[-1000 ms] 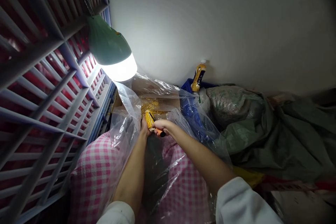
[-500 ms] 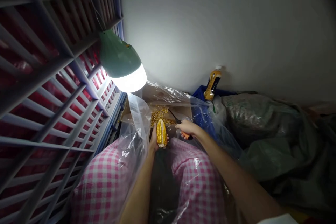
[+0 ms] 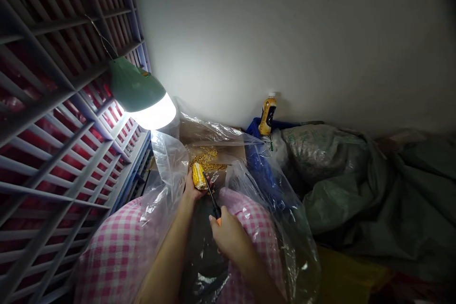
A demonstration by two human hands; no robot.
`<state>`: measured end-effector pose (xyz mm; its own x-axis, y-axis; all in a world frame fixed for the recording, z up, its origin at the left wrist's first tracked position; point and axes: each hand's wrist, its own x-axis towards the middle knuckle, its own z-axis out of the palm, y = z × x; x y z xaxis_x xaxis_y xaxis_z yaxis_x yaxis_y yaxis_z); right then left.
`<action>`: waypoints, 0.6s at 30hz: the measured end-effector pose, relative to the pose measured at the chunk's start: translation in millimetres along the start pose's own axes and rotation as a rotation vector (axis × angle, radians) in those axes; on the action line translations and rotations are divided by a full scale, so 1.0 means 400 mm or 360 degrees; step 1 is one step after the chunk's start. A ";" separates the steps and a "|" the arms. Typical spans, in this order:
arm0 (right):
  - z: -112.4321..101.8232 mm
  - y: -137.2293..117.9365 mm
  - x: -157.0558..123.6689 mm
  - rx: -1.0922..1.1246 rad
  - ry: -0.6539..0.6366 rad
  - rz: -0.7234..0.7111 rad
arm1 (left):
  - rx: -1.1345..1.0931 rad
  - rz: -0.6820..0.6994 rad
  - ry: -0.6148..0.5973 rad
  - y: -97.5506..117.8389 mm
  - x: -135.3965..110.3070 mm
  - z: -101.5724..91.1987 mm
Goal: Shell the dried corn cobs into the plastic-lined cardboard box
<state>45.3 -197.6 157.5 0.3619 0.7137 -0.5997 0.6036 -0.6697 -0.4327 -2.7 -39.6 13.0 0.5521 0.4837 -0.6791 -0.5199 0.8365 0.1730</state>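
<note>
At the near side of the box (image 3: 233,153), the left hand (image 3: 193,191) is gripping the corn cob (image 3: 198,177); the right hand (image 3: 229,232) is clasping a screwdriver (image 3: 211,195); overpressing could be driving its tip leftward into flesh.

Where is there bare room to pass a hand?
Over the cardboard box, between lamp and bottle; a small bare patch lies right of the kernels. Crowded around the corn cob: left hand, tool, right hand.

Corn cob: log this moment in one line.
left grip: corn cob | right grip: orange-handled tool, angled toward cob | kernels: loose in box | lamp: lit
</note>
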 end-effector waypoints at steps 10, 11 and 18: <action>0.031 0.012 0.000 -0.0199 -0.0013 0.0031 | 0.0016 0.0127 0.0074 -0.001 0.014 0.001; 0.031 0.012 0.001 -0.0203 -0.0017 0.0039 | 0.0020 0.0134 0.0072 -0.002 0.016 0.000; 0.035 0.016 -0.001 -0.0213 -0.0011 0.0037 | 0.0029 0.0155 0.0066 -0.004 0.027 -0.006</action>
<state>38.9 -205.1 145.6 0.3724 0.6965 -0.6133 0.6848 -0.6523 -0.3249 2.6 -36.5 3.5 0.4718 0.5523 -0.6873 -0.5577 0.7907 0.2526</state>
